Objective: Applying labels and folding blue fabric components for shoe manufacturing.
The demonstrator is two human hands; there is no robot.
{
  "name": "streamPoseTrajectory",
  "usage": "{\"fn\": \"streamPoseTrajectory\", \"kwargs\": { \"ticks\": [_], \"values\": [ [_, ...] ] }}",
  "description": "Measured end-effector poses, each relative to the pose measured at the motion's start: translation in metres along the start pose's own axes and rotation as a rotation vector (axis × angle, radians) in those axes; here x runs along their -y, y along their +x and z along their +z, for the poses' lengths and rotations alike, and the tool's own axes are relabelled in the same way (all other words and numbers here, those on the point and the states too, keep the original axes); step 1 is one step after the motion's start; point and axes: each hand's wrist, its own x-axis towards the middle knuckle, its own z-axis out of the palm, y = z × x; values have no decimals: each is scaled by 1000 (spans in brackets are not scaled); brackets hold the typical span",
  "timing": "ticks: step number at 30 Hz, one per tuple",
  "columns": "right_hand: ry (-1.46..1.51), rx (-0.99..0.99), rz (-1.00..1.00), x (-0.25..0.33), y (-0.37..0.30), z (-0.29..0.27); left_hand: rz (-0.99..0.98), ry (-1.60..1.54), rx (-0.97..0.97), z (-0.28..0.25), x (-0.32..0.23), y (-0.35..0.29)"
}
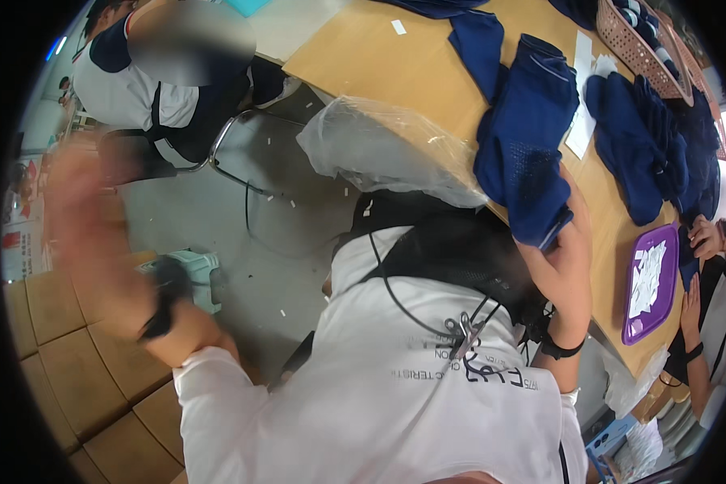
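**Right hand on the navy garment at the table edge, left hand raised and blurred**

Nearest to us, low in the frame, is our own white shirt with a black cable clipped down its front. From it our right forearm, banded by a black wrist strap, climbs right of centre to the right hand (pixel 569 242). That hand is closed on the lower hem of a navy blue garment (pixel 528 145), which drapes over the near edge of the table (pixel 395 64) and hangs slightly past it. Just left of the garment, a crumpled clear plastic bag (pixel 387 149) spills off the same edge over the grey floor (pixel 242 202).

Our left arm rises at the left of the frame, also with a dark strap at the wrist. The left hand (pixel 85 189) is smeared by motion, so we cannot tell whether it is open or closed, and nothing can be made out in it. Below it, tan cardboard boxes (pixel 64 347) fill the lower left corner, and a small pale green stool (pixel 198 274) stands on the floor just beside them. The floor between the stool and the table edge is open, crossed only by a thin dark cable.

Farther along the table, to the right, a purple tray (pixel 633 323) holding white slips sits close to the right edge, where another person's hands (pixel 698 242) rest. Beyond it lies a heap of more navy garments (pixel 653 137), and a woven basket (pixel 629 40) sits at the upper right. At the upper left, another person sits on a metal-framed chair (pixel 234 153), well apart from the table.
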Motion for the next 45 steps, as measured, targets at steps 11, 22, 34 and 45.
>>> {"fn": "streamPoseTrajectory", "kwargs": {
  "ticks": [11, 22, 34, 45],
  "values": [
    [33, 112, -11, -1, 14, -12, -49, -491, 11, 149, -206, 219],
    [121, 72, 56, 3, 23, -7, 895, 98, 147, 310, -335, 334],
    [332, -28, 113, 2, 12, -21, 585, -544, 620, 266, -346, 363],
    [721, -205, 35, -20, -8, -15, 660, -477, 545, 268, -373, 340]
  ]
}}
